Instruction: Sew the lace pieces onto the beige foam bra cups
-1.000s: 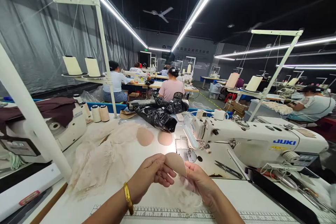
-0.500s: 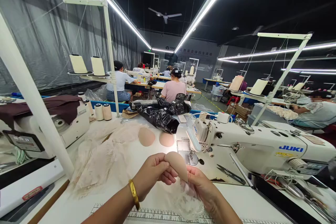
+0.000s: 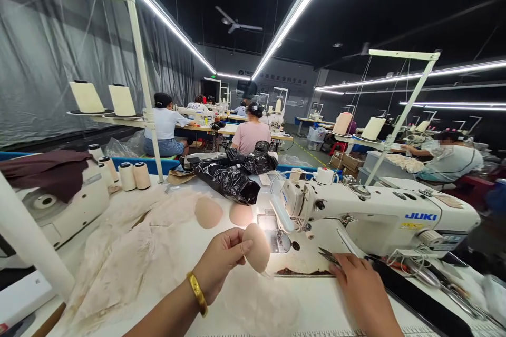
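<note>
A beige moulded bra cup (image 3: 256, 248) is pinched between the thumb and fingers of my left hand (image 3: 226, 258), which wears a gold bracelet on its wrist. Sheer pale lace (image 3: 256, 300) lies on the table below the cup. On the sewing machine's bed, my right hand (image 3: 361, 287) has its fingers closed over the handles of dark thread snips (image 3: 328, 256); their blades point left and the handles are mostly hidden. Two more beige cups, a left one (image 3: 208, 212) and a right one (image 3: 241, 214), rest on the table beyond my left hand.
The white sewing machine (image 3: 379, 210) stands at the right, its lamp lit over the needle. A black plastic bag (image 3: 229, 179) lies behind the cups. Pale lace pieces (image 3: 118, 253) spread over the left side, with thread cones (image 3: 126, 176) behind. Co-workers sit farther off.
My right hand has let go of the cup and lace and moved right onto the snips. My left hand keeps the cup, now turned more upright. The view has swung right.
</note>
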